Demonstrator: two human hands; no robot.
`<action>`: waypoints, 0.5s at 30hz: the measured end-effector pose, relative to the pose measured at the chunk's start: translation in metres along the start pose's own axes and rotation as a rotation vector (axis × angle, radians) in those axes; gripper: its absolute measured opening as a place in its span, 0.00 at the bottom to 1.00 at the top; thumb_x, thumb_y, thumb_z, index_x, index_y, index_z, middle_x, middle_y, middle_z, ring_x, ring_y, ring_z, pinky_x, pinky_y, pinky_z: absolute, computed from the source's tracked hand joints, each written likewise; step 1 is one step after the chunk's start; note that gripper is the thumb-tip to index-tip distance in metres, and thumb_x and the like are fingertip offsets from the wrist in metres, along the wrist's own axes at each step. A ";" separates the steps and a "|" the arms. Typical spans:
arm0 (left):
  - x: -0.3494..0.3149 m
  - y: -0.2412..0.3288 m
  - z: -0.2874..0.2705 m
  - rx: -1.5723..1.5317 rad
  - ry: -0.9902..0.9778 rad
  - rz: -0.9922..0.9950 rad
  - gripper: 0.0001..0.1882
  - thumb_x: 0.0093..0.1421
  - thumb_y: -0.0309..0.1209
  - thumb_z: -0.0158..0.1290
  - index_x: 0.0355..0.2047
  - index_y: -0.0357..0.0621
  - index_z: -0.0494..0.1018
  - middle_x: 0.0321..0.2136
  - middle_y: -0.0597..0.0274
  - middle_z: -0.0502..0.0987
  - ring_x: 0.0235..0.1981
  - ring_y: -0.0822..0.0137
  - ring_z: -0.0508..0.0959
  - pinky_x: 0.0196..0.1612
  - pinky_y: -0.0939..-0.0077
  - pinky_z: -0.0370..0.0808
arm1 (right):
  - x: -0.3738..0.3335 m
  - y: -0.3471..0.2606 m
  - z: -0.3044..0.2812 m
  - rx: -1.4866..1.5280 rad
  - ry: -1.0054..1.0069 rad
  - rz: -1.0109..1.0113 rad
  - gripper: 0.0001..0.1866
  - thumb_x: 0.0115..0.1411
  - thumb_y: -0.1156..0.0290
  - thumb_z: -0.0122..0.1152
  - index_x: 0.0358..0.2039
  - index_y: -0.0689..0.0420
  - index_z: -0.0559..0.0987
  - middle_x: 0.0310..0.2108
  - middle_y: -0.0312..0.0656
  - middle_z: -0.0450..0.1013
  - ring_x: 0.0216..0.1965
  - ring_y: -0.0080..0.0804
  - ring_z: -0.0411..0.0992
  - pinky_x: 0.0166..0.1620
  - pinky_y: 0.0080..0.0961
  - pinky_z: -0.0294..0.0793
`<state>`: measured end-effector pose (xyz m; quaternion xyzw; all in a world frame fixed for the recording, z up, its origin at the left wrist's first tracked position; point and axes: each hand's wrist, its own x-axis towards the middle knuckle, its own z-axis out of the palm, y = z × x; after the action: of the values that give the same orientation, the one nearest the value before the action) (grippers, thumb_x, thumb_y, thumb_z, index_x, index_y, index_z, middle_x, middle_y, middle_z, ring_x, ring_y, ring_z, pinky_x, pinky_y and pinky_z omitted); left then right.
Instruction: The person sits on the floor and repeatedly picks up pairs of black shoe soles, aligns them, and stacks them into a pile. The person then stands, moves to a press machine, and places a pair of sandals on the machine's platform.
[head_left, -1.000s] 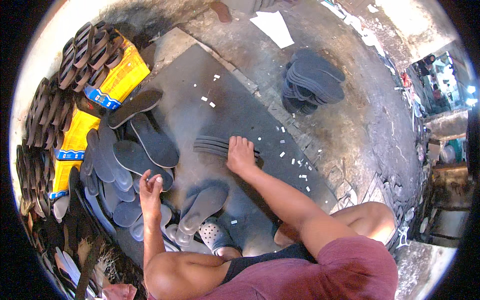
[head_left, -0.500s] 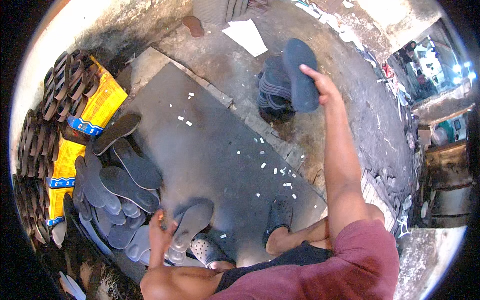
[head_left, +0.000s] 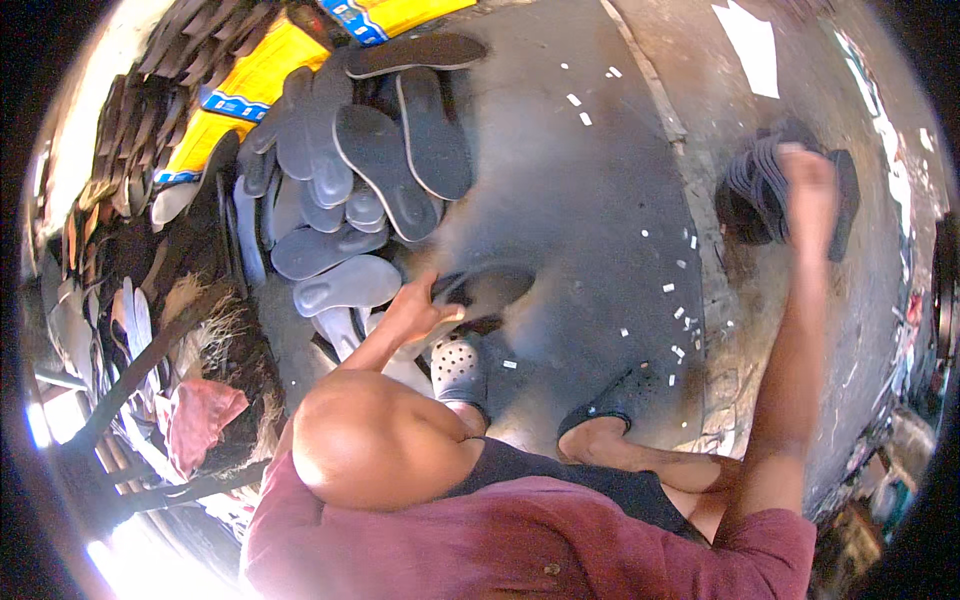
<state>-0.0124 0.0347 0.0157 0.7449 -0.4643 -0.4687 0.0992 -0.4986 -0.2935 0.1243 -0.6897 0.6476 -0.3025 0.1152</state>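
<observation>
1. Fingers [head_left: 797, 160] of the right hand [head_left: 814, 200] lie over a stack of dark soles [head_left: 756, 182], at its right side; one dark sole [head_left: 846, 205] shows along the outer edge of that hand.
2. Left hand [head_left: 418, 312] is at the near left end of a loose sole [head_left: 505, 288], its thumb and forefinger spread apart.
3. Whether either hand is grasping a sole or has let go cannot be told: the right fingers are blurred, and the left fingertips merge with dark material.
4. Palm of the right hand is hidden, as is part of the stack beneath it. Yellow packaging [head_left: 265, 62] and the brown sandal straps [head_left: 150, 130] are cut off at the upper rim. Glare washes out the lower left.
5. Dark mat [head_left: 590, 200] covers the middle of the floor [head_left: 700, 80], with small white slips [head_left: 574, 100] scattered across it. The stack stands beyond its right edge.
6. Pile of grey and black soles [head_left: 382, 168] lies overlapping at the mat's left.
7. Pale perforated clog [head_left: 459, 362] stands just below the loose sole; a dark clog [head_left: 612, 396] is on the other foot.
8. White sheet [head_left: 750, 48] lies on the floor beyond the stack; reddish cloth [head_left: 204, 422] hangs at lower left.
</observation>
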 end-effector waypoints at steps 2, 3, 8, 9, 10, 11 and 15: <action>-0.006 0.015 -0.008 -0.199 0.193 0.032 0.39 0.56 0.39 0.71 0.61 0.34 0.66 0.52 0.44 0.79 0.55 0.54 0.78 0.60 0.61 0.71 | -0.091 -0.110 0.060 0.308 -0.746 -0.005 0.20 0.69 0.54 0.61 0.43 0.60 0.85 0.38 0.42 0.81 0.45 0.33 0.77 0.52 0.35 0.73; 0.006 0.029 -0.014 -0.412 0.145 0.157 0.38 0.57 0.39 0.70 0.62 0.35 0.65 0.48 0.50 0.79 0.53 0.58 0.78 0.61 0.63 0.70 | -0.127 -0.115 0.092 0.394 -1.175 0.230 0.30 0.64 0.45 0.65 0.54 0.59 0.82 0.53 0.46 0.80 0.57 0.37 0.75 0.60 0.37 0.73; -0.014 0.085 -0.061 -0.279 -0.027 0.538 0.43 0.58 0.28 0.63 0.70 0.41 0.54 0.62 0.46 0.67 0.67 0.54 0.64 0.72 0.61 0.57 | -0.237 -0.195 0.176 0.936 -0.871 0.268 0.25 0.62 0.63 0.73 0.55 0.61 0.77 0.51 0.41 0.77 0.54 0.33 0.74 0.60 0.34 0.71; -0.012 0.064 -0.073 -0.004 0.148 0.647 0.42 0.56 0.26 0.60 0.70 0.40 0.56 0.62 0.44 0.67 0.69 0.49 0.64 0.72 0.58 0.58 | -0.236 -0.211 0.172 1.003 -0.788 0.235 0.25 0.61 0.64 0.74 0.55 0.61 0.77 0.51 0.41 0.77 0.54 0.33 0.74 0.60 0.34 0.71; -0.015 0.045 -0.083 0.149 0.326 0.573 0.40 0.54 0.24 0.58 0.68 0.41 0.60 0.61 0.44 0.68 0.67 0.45 0.65 0.71 0.57 0.60 | -0.242 -0.204 0.179 0.928 -0.760 0.137 0.25 0.61 0.64 0.74 0.55 0.61 0.77 0.50 0.40 0.77 0.53 0.32 0.74 0.59 0.33 0.72; -0.016 0.006 -0.085 0.198 0.515 0.467 0.36 0.52 0.23 0.57 0.65 0.41 0.64 0.59 0.44 0.70 0.64 0.42 0.67 0.70 0.55 0.62 | -0.249 -0.184 0.192 0.855 -0.719 0.037 0.26 0.61 0.65 0.75 0.55 0.61 0.76 0.50 0.40 0.77 0.52 0.32 0.74 0.58 0.33 0.73; -0.042 -0.108 -0.068 0.607 0.515 -0.046 0.41 0.52 0.25 0.58 0.67 0.44 0.59 0.61 0.49 0.66 0.67 0.45 0.63 0.70 0.41 0.59 | -0.262 -0.142 0.201 0.464 -0.677 -0.013 0.30 0.60 0.54 0.72 0.54 0.62 0.74 0.54 0.51 0.76 0.56 0.47 0.75 0.58 0.41 0.74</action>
<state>0.1003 0.1078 0.0148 0.8437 -0.5249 -0.1103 -0.0228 -0.2625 -0.0688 -0.0264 -0.7101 0.4834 -0.1972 0.4724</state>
